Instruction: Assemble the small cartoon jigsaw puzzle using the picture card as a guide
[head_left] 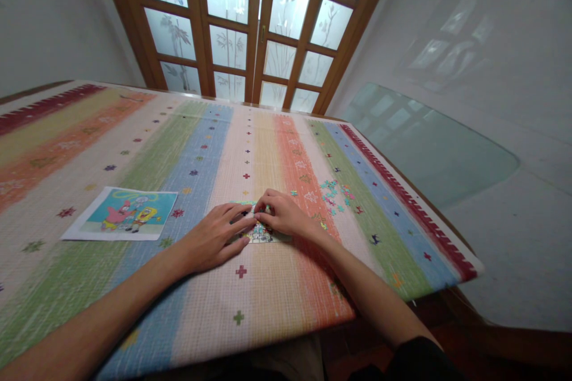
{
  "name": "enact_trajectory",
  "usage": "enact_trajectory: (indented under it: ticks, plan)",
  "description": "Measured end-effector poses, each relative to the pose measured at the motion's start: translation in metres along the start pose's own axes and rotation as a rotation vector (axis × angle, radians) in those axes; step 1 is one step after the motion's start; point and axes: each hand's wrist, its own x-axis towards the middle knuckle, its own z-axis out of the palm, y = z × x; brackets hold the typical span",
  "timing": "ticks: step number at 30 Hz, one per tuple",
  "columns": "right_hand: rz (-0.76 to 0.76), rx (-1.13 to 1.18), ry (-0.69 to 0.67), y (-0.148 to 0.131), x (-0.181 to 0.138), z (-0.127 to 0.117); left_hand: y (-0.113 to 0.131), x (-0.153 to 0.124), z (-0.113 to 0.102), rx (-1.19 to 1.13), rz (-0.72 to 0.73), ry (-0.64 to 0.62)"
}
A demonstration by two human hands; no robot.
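Observation:
A small jigsaw puzzle (268, 237) lies on the striped tablecloth in front of me, largely covered by both hands. My left hand (214, 239) rests over its left part, fingers stretched out and slightly apart. From the right, my right hand (282, 214) bends over the puzzle with thumb and forefinger pinched together. Whatever is between those fingertips is too small and hidden to make out. Loose jigsaw pieces (333, 195), mostly turquoise with some pink, are scattered to the right of my right hand. One stray piece (294, 193) sits just beyond that hand.
A printed cartoon picture (134, 212) on white paper lies to the left of my hands. The patterned tablecloth (214, 303) covers the table, whose near edge runs close to my body. Wooden doors with frosted panes (230, 44) stand behind; a white wall (500, 190) is on the right.

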Motion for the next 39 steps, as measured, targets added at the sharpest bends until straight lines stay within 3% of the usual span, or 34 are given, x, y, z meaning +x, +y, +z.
enact_trajectory:
  ticks: [23, 30, 35, 39]
  plan:
    - [0.009, -0.033, 0.034, -0.002, -0.004, 0.006, -0.001, 0.0, 0.0, 0.069, 0.04, -0.016]
    - [-0.064, -0.052, 0.087, 0.006, -0.009, -0.009, -0.003, -0.001, 0.002, -0.01, -0.025, 0.005]
    - [-0.174, -0.176, -0.024, 0.008, -0.018, -0.013, -0.002, -0.002, 0.002, -0.043, -0.088, 0.006]
    - [-0.177, -0.241, -0.048, 0.008, -0.021, -0.009, -0.002, -0.002, 0.002, -0.063, -0.123, 0.008]
